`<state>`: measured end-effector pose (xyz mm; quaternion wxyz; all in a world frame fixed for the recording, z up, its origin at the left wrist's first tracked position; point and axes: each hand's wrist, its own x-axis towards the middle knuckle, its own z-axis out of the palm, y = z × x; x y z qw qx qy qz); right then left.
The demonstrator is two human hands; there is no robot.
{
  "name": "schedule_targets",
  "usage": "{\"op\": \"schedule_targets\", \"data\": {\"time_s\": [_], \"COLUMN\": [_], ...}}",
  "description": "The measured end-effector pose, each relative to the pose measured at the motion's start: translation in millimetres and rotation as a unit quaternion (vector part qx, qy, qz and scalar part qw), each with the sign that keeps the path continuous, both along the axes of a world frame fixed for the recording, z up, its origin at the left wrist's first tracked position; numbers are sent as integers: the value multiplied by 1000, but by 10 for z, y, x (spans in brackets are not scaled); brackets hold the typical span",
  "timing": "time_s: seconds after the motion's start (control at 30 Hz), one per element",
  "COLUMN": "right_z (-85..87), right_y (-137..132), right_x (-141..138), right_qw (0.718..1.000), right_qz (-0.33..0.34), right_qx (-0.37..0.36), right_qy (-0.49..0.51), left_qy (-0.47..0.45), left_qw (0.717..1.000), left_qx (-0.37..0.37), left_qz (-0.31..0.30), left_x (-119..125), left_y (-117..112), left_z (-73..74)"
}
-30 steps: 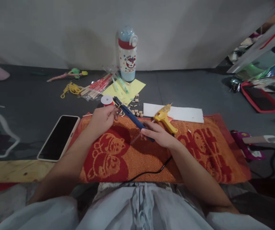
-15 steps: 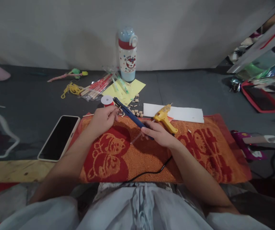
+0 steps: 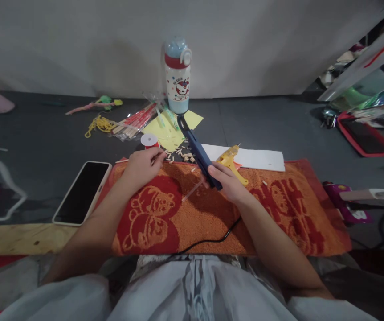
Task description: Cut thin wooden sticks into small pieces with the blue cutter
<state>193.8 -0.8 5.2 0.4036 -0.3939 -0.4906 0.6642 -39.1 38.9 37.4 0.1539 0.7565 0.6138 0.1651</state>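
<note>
blue tool (image 3: 197, 151) gripped at its near end by the closed right hand (image 3: 228, 183), nose out over the wood bits (image 3: 187, 156), likely for reach; left hand (image 3: 142, 166) curled at the edge of the orange towel (image 3: 279, 209), contents unclear.

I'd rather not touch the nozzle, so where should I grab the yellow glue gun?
Probably by the handle: the yellow glue gun lies flat on the orange towel, handle slanting toward you, nozzle toward the white sheet. Come from above on the near right, clear of the right hand.
</note>
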Motion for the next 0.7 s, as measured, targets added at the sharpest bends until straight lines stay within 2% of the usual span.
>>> {"op": "schedule_targets", "data": {"time_s": [0.33, 0.5, 0.7], "right_z": [27, 24, 30], "right_y": [2, -18, -53], "right_x": [51, 32, 18], "right_qw": [999, 998, 990], "right_qz": [-34, -15, 23], "right_qx": [18, 46, 79], "right_qy": [-14, -45, -115], "left_qy": [22, -55, -163], "left_qw": [1000, 998, 987], "left_qx": [1, -18, 7], "left_qz": [13, 2, -11], "left_x": [-29, -55, -49], "left_y": [36, 63, 59], "left_z": [-80, -110, -117]}}
